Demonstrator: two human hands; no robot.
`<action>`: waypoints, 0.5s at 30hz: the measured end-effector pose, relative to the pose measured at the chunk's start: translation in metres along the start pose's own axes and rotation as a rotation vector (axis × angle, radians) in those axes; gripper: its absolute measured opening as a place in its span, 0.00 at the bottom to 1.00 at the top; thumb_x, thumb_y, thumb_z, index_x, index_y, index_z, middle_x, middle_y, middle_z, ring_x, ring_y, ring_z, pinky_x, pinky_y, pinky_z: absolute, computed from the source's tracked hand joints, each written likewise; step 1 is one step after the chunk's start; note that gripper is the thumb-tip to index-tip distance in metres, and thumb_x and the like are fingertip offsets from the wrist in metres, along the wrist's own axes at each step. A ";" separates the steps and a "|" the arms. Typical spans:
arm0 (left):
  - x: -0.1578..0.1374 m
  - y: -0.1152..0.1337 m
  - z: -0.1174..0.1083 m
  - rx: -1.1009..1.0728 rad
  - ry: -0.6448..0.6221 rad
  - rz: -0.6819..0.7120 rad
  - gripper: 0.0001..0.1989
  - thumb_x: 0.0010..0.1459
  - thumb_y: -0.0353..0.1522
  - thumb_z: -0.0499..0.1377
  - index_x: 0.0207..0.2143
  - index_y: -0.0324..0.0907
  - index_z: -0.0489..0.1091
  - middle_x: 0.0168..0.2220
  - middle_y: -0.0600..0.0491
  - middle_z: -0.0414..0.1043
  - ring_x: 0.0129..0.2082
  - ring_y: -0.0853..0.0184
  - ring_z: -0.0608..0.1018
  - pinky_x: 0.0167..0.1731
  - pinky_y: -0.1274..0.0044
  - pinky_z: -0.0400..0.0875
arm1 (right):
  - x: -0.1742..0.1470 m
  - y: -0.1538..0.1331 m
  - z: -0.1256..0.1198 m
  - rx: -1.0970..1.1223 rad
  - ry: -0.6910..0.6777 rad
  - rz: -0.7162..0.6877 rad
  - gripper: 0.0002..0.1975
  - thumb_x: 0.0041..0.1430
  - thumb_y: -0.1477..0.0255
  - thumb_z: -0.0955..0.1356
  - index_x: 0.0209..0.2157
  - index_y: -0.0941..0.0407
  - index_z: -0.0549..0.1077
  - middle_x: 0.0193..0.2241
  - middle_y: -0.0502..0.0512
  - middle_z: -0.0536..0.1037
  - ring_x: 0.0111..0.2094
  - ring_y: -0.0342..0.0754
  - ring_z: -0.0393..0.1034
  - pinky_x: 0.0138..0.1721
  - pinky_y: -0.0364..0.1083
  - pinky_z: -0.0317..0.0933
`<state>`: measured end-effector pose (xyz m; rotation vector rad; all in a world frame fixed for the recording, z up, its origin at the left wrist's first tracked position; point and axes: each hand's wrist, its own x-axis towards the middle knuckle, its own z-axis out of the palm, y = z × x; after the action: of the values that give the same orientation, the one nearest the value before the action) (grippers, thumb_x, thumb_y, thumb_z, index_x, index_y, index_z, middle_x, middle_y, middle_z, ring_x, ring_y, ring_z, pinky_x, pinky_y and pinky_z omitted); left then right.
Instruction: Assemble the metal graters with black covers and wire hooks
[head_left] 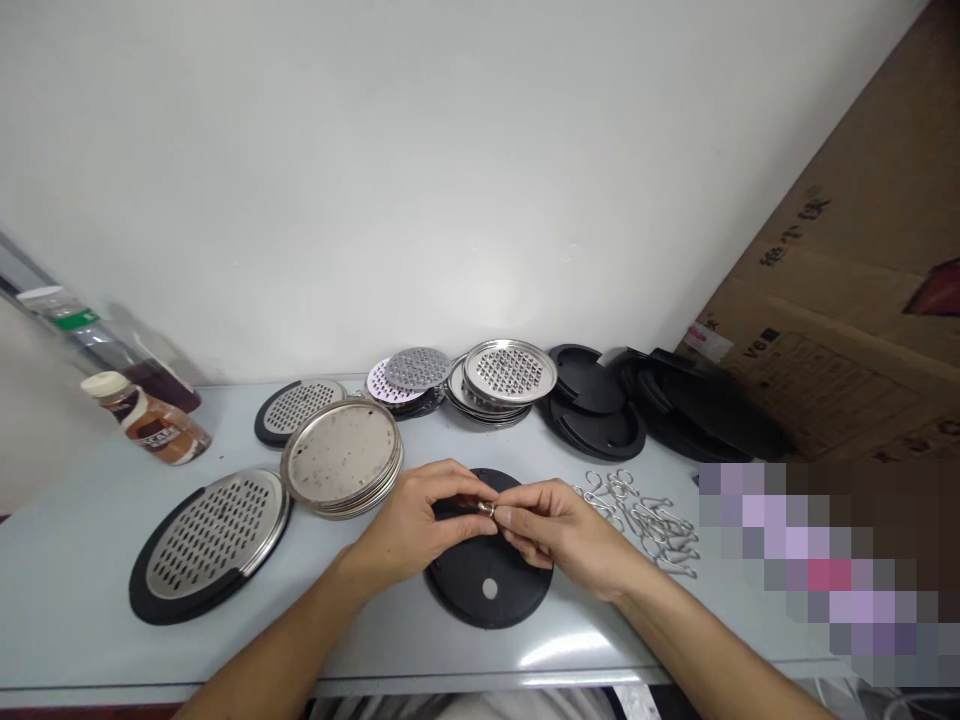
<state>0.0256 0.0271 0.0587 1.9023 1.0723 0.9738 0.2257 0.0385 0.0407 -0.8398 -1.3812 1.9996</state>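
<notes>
Small metal piece point(486, 508) sits right at the meeting fingertips, over the far half of the black disc point(480, 562); no gap from the grip. Left hand point(415, 518) comes in from the left, right hand point(574, 532) from the right, so neither is nearer. Grip: both narrow, thumb and finger pinching the piece between them. Long axis looks roughly crosswise, hand to hand, but fingers cover most of it, so exact tilt and shape can't be told. Disc lies flat on the desk point(360, 625), below the hands, pale round spot point(489, 588) toward the person. Whether the piece touches the disc: can't tell. Wire hooks point(660, 528) lie loose just beside the right hand; plate stack point(343, 455) is nearer the left.
</notes>
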 end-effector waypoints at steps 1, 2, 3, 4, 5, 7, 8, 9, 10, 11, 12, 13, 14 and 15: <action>0.000 0.000 0.000 0.002 -0.003 0.002 0.10 0.51 0.27 0.68 0.38 0.45 0.79 0.35 0.54 0.76 0.36 0.68 0.77 0.40 0.77 0.71 | 0.000 0.000 0.000 0.003 -0.003 -0.002 0.17 0.59 0.61 0.69 0.24 0.60 0.70 0.15 0.42 0.57 0.17 0.35 0.45 0.19 0.41 0.37; 0.000 0.000 0.000 0.001 -0.003 0.002 0.10 0.51 0.27 0.68 0.37 0.45 0.79 0.35 0.54 0.77 0.36 0.68 0.77 0.40 0.77 0.71 | 0.000 0.000 0.000 0.003 -0.005 -0.004 0.17 0.59 0.61 0.69 0.24 0.60 0.69 0.15 0.42 0.57 0.17 0.35 0.44 0.19 0.42 0.36; 0.000 0.000 0.000 -0.003 -0.003 0.002 0.10 0.51 0.27 0.68 0.37 0.45 0.79 0.35 0.54 0.77 0.36 0.68 0.77 0.39 0.77 0.71 | -0.001 0.000 0.001 0.002 -0.008 -0.008 0.18 0.59 0.61 0.69 0.24 0.60 0.69 0.15 0.42 0.56 0.17 0.35 0.43 0.19 0.42 0.36; 0.000 0.000 0.000 -0.010 -0.004 0.000 0.10 0.51 0.27 0.68 0.37 0.45 0.79 0.35 0.53 0.77 0.35 0.68 0.77 0.39 0.77 0.71 | -0.001 -0.001 0.001 0.001 -0.011 -0.013 0.18 0.59 0.61 0.69 0.23 0.60 0.69 0.15 0.41 0.55 0.17 0.35 0.43 0.19 0.42 0.35; 0.000 0.000 0.000 -0.021 -0.002 -0.002 0.10 0.51 0.27 0.68 0.37 0.44 0.79 0.35 0.53 0.76 0.35 0.68 0.77 0.39 0.77 0.72 | -0.001 -0.001 0.001 -0.002 -0.013 -0.019 0.18 0.59 0.61 0.69 0.23 0.60 0.68 0.15 0.41 0.54 0.17 0.35 0.42 0.19 0.42 0.34; 0.000 0.000 0.001 -0.040 0.001 -0.012 0.09 0.51 0.27 0.68 0.37 0.44 0.79 0.34 0.53 0.76 0.34 0.68 0.77 0.38 0.77 0.72 | -0.002 -0.002 0.001 -0.018 -0.009 -0.032 0.19 0.59 0.60 0.69 0.23 0.60 0.68 0.16 0.41 0.53 0.18 0.36 0.41 0.19 0.43 0.34; 0.000 0.000 0.001 -0.048 0.005 -0.016 0.09 0.51 0.27 0.68 0.37 0.44 0.79 0.34 0.53 0.76 0.34 0.68 0.77 0.37 0.77 0.72 | -0.002 -0.002 0.001 -0.031 -0.003 -0.038 0.19 0.59 0.59 0.69 0.23 0.60 0.68 0.16 0.41 0.53 0.18 0.36 0.41 0.20 0.43 0.34; 0.000 0.000 0.001 -0.054 0.008 -0.021 0.09 0.51 0.28 0.68 0.37 0.44 0.79 0.34 0.53 0.76 0.33 0.68 0.77 0.37 0.77 0.73 | -0.002 -0.002 0.001 -0.047 0.005 -0.044 0.19 0.59 0.59 0.69 0.23 0.60 0.68 0.16 0.41 0.52 0.18 0.36 0.41 0.20 0.43 0.34; 0.000 0.000 0.002 -0.059 0.011 -0.024 0.09 0.51 0.28 0.68 0.37 0.44 0.78 0.34 0.53 0.76 0.33 0.68 0.77 0.37 0.77 0.73 | -0.003 -0.002 0.001 -0.062 0.015 -0.051 0.20 0.59 0.58 0.69 0.23 0.60 0.68 0.17 0.41 0.52 0.18 0.36 0.41 0.20 0.43 0.34; 0.000 0.000 0.002 -0.063 0.014 -0.026 0.09 0.51 0.28 0.68 0.37 0.44 0.78 0.34 0.53 0.76 0.33 0.68 0.77 0.37 0.76 0.73 | -0.003 -0.002 0.001 -0.077 0.023 -0.057 0.20 0.59 0.58 0.69 0.23 0.60 0.69 0.17 0.42 0.52 0.18 0.36 0.41 0.20 0.44 0.34; 0.000 0.000 0.002 -0.065 0.018 -0.028 0.09 0.51 0.28 0.68 0.36 0.44 0.78 0.34 0.53 0.76 0.33 0.68 0.77 0.37 0.76 0.73 | -0.003 -0.002 0.001 -0.089 0.029 -0.060 0.20 0.59 0.58 0.69 0.23 0.60 0.69 0.17 0.42 0.52 0.18 0.36 0.41 0.21 0.44 0.34; -0.001 0.000 0.003 -0.066 0.020 -0.027 0.09 0.51 0.28 0.68 0.36 0.43 0.78 0.34 0.53 0.76 0.33 0.68 0.77 0.36 0.77 0.73 | -0.004 -0.002 0.000 -0.099 0.034 -0.066 0.20 0.59 0.58 0.69 0.23 0.60 0.69 0.18 0.42 0.53 0.19 0.36 0.42 0.21 0.44 0.34; -0.001 -0.001 0.003 -0.065 0.024 -0.026 0.09 0.50 0.28 0.68 0.36 0.43 0.78 0.34 0.53 0.76 0.32 0.68 0.77 0.36 0.77 0.73 | -0.004 -0.001 0.000 -0.107 0.042 -0.075 0.20 0.59 0.59 0.68 0.24 0.60 0.70 0.18 0.43 0.54 0.19 0.36 0.42 0.21 0.44 0.35; -0.001 -0.001 0.003 -0.063 0.031 -0.025 0.09 0.50 0.28 0.68 0.36 0.43 0.78 0.34 0.53 0.76 0.32 0.68 0.77 0.36 0.77 0.73 | -0.004 -0.001 0.000 -0.109 0.050 -0.084 0.19 0.59 0.59 0.69 0.24 0.61 0.71 0.19 0.43 0.54 0.19 0.36 0.43 0.21 0.44 0.35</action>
<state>0.0273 0.0262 0.0566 1.8245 1.0683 1.0140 0.2282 0.0362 0.0426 -0.8594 -1.4832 1.8422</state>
